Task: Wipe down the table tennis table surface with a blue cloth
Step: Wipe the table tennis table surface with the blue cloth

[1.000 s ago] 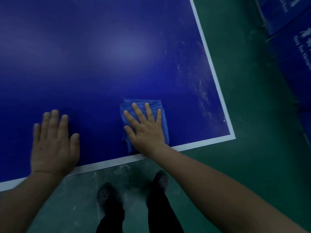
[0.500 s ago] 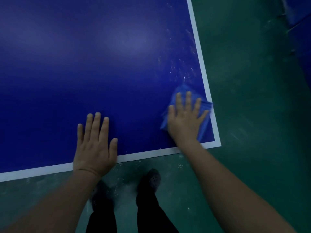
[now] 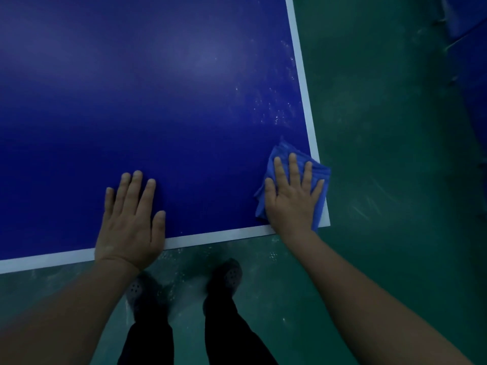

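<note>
The dark blue table tennis table [image 3: 158, 114] with a white border line fills the upper left. A folded blue cloth [image 3: 322, 175] lies at the table's near right corner, its edge hanging slightly past the side line. My right hand [image 3: 292, 196] presses flat on the cloth, fingers spread. My left hand [image 3: 130, 219] rests flat on the bare table near the front edge, holding nothing. White dust specks [image 3: 276, 111] remain on the surface beyond the cloth, along the right edge.
Green floor [image 3: 382, 154] surrounds the table to the right and front. My two legs and dark shoes [image 3: 229, 275] stand just below the front edge. Blue barrier panels [image 3: 471, 75] stand at the far right.
My right hand has slid the cloth rightward from the front middle to the table's right corner. My left hand has shifted right along the front edge.
</note>
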The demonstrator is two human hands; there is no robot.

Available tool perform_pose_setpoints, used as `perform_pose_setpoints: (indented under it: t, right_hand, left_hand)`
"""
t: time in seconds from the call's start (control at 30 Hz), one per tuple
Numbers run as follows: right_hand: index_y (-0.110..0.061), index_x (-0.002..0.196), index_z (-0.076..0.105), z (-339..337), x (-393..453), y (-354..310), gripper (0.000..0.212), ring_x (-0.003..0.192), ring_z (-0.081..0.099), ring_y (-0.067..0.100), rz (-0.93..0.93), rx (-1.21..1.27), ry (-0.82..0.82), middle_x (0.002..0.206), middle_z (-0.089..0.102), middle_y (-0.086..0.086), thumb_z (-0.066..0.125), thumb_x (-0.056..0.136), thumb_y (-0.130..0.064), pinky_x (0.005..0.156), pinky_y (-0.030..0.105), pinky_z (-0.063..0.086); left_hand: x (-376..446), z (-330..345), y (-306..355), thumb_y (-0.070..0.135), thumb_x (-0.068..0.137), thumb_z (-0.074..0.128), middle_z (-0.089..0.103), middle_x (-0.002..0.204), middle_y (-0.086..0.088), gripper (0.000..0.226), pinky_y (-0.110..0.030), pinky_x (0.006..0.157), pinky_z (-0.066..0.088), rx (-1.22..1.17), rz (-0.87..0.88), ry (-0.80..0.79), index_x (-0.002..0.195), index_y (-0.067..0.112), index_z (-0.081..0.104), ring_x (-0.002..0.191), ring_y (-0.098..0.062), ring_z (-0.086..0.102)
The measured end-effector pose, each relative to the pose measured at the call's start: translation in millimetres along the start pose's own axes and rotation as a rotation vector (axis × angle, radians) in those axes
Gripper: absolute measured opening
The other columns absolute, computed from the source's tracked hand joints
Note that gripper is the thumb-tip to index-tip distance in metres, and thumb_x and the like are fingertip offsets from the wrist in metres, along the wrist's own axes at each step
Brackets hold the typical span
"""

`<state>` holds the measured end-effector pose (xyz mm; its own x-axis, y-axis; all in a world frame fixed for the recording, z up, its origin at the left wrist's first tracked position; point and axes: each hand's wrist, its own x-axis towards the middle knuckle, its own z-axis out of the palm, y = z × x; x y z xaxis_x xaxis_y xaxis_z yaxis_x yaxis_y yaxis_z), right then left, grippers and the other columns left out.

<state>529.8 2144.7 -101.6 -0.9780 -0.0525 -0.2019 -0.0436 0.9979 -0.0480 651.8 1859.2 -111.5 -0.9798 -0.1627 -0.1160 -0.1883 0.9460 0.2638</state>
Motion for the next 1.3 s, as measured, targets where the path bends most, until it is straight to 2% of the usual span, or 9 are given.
perform_pose_setpoints:
  t: [0.13,0.23,0.3,0.47,0.6,0.77,1.0,1.2,1.3]
  right_hand:
    - [-0.036,0.152,0.038,12,-43,-22,0.054,0.149,0.024,0.029,-0.490,-0.031,0.052,0.164,0.025,-0.003,0.030,0.102,-0.055,0.115,0.051,0.019]
    - [-0.026,0.136,0.061,7,-19,25,0.043,0.114,0.055,0.034,-0.662,-0.011,0.145,0.142,0.056,0.009,0.048,0.099,-0.041,0.088,0.041,0.041]
    - [-0.018,0.132,0.064,-8,20,56,0.038,0.098,0.059,0.038,-0.492,0.043,0.215,0.129,0.060,0.021,0.050,0.098,-0.029,0.079,0.041,0.048]
    - [-0.007,0.130,0.057,-58,89,111,0.041,0.115,0.052,0.041,0.308,0.153,0.162,0.131,0.051,0.023,0.033,0.106,-0.030,0.091,0.041,0.042]
    - [-0.017,0.131,0.060,-57,64,52,0.036,0.098,0.056,0.030,0.053,0.277,0.411,0.122,0.053,0.015,0.042,0.104,-0.034,0.080,0.035,0.043]
    - [-0.009,0.126,0.066,-3,-2,8,0.039,0.082,0.059,0.039,-0.544,0.018,0.286,0.112,0.062,0.023,0.046,0.099,-0.028,0.063,0.040,0.051]
    - [-0.009,0.131,0.062,-13,38,10,0.039,0.105,0.053,0.044,0.108,0.122,0.369,0.129,0.055,0.022,0.043,0.104,-0.030,0.085,0.046,0.044]
    - [-0.013,0.124,0.068,25,-35,-83,0.031,0.082,0.056,0.035,-0.809,0.077,0.345,0.117,0.065,0.015,0.058,0.097,-0.025,0.067,0.043,0.047]
    - [-0.016,0.129,0.060,14,12,-65,0.033,0.083,0.059,0.037,-0.860,0.039,0.344,0.119,0.063,0.017,0.056,0.098,-0.025,0.070,0.045,0.051]
  left_hand:
    - [1,-1,0,0.045,0.099,0.019,0.014,0.166,-0.015,0.071,-0.051,0.125,0.001,-0.010,0.000,0.010,0.156,0.004,0.027,0.155,-0.026,0.003]
    - [0,0,1,0.046,0.099,0.019,0.014,0.167,-0.014,0.070,-0.050,0.125,0.000,-0.010,0.002,0.013,0.156,0.005,0.027,0.155,-0.026,0.002]
    - [1,-1,1,0.047,0.099,0.019,0.013,0.167,-0.014,0.071,-0.049,0.125,-0.002,-0.014,0.004,0.013,0.157,0.006,0.026,0.155,-0.026,0.002]
    - [1,-6,0,0.046,0.098,0.019,0.015,0.167,-0.010,0.071,-0.045,0.125,-0.004,-0.112,-0.014,0.036,0.156,0.007,0.027,0.155,-0.022,0.002]
    - [-9,-18,-12,0.040,0.098,0.027,0.027,0.163,-0.014,0.065,-0.045,0.125,-0.001,-0.203,-0.026,0.131,0.151,0.003,0.038,0.154,-0.026,0.012]
    - [-26,-29,-55,0.040,0.097,0.025,0.027,0.162,-0.017,0.066,-0.051,0.125,0.001,-0.083,-0.096,0.128,0.149,0.002,0.039,0.154,-0.030,0.014]
    - [-30,-22,-77,0.042,0.097,0.027,0.024,0.162,-0.019,0.067,-0.048,0.125,-0.005,0.012,-0.057,0.111,0.150,0.002,0.039,0.154,-0.033,0.010]
    - [-29,-22,-82,0.043,0.098,0.027,0.030,0.160,-0.019,0.065,-0.054,0.124,0.002,0.045,-0.054,0.076,0.148,0.004,0.043,0.151,-0.036,0.017]
    - [-30,-22,-82,0.044,0.098,0.027,0.030,0.160,-0.017,0.065,-0.058,0.123,0.005,0.079,-0.064,0.063,0.149,0.006,0.042,0.151,-0.035,0.019]
